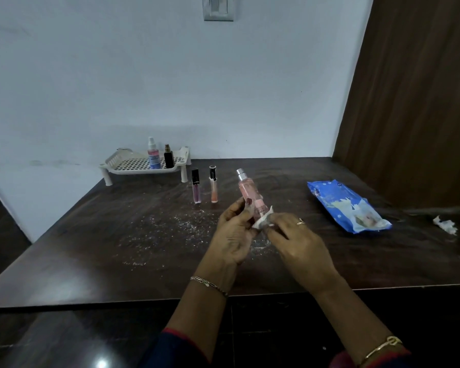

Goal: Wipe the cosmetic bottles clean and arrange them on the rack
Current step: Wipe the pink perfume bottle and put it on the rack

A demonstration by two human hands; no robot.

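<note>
Left hand fingers are clamped round the pink bottle, held tilted just above the tabletop. Right hand fingers pinch a wipe against its base. I'd twist the bottle inside the wipe, work up toward the cap, then put it on the rack.

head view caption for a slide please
Left hand grips pink bottle; right hand rubs its base with a white wipe.

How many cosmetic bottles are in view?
5: a spray bottle and a black bottle on the rack, a purple tube and an orange tube standing on the table, a pink bottle in the left hand. None looks hidden.
</note>
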